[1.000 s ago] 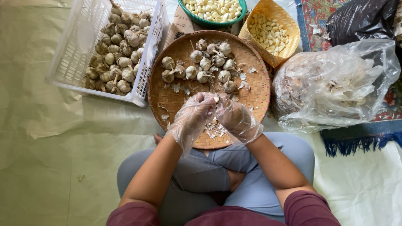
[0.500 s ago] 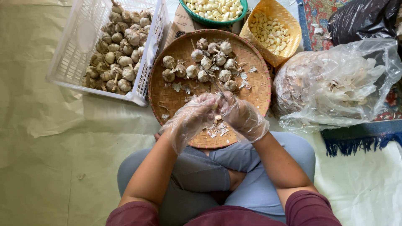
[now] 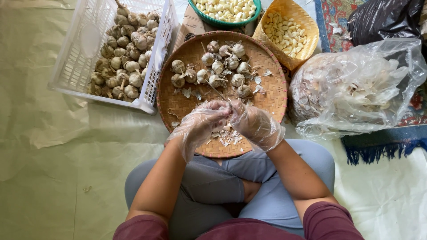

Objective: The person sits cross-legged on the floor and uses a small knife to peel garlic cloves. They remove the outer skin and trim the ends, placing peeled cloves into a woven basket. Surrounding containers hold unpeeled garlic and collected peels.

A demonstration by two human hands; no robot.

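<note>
Two gloved hands, left hand (image 3: 200, 124) and right hand (image 3: 254, 123), pinch one garlic bulb (image 3: 221, 106) at frame centre above woven tray (image 3: 178, 104). Step: splitting cloves. Next likely needs a firm twist apart.

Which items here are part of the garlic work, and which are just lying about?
In use: left hand, right hand, woven tray, garlic bulbs, white crate, green bowl, yellow basket, clear bag.

Lying about: black bag, rug.
</note>
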